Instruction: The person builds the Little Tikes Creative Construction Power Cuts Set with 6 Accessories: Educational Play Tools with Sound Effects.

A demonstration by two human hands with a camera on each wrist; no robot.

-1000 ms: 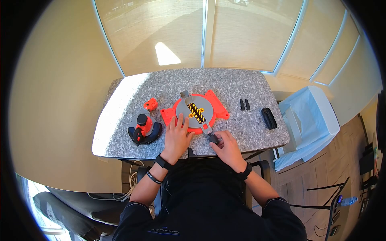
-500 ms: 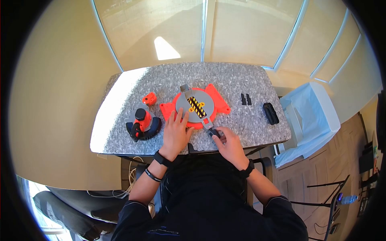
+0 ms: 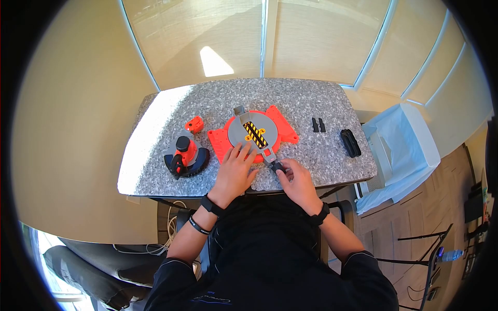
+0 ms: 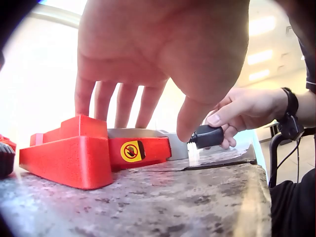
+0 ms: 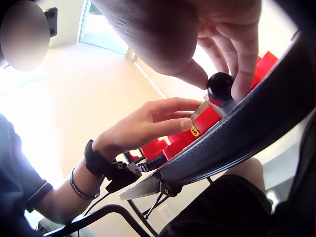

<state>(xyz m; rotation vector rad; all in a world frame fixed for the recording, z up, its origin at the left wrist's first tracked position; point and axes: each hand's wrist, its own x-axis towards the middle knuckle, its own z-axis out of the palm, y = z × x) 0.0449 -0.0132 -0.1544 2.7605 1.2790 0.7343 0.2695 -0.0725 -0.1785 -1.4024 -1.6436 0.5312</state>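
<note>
With the red base (image 3: 282,127) as the dial's centre, mid-table, here's the sweep from the left: a red-and-black saw-like unit (image 3: 189,152) stands past eight o'clock, sunlit tabletop (image 3: 311,98) running from it to the left edge; a red block (image 3: 195,124) sits at nine; the left hand (image 3: 233,173) comes in at seven, fingers stretched over the near rim of the grey disc (image 3: 236,130), though whether the tips touch I cannot tell; at five the right hand (image 3: 301,186) pinches the black knob (image 4: 210,137) between thumb and fingers, near the table's front edge, so room is tighter there; speckled surface spreads from twelve round to three, where two black strips (image 3: 318,125) lie; beyond, a black part (image 3: 350,143) rests by the right edge, a lined bin (image 3: 426,140) just outside.

Markings now: wristband (image 3: 199,225) letters and shirt (image 3: 259,269) script, too small to read; yellow stickers (image 3: 248,138) flank the striped insert (image 3: 255,135), equally tiny; on the base's side, a yellow label (image 4: 132,151) shows a crossed-out hand.
</note>
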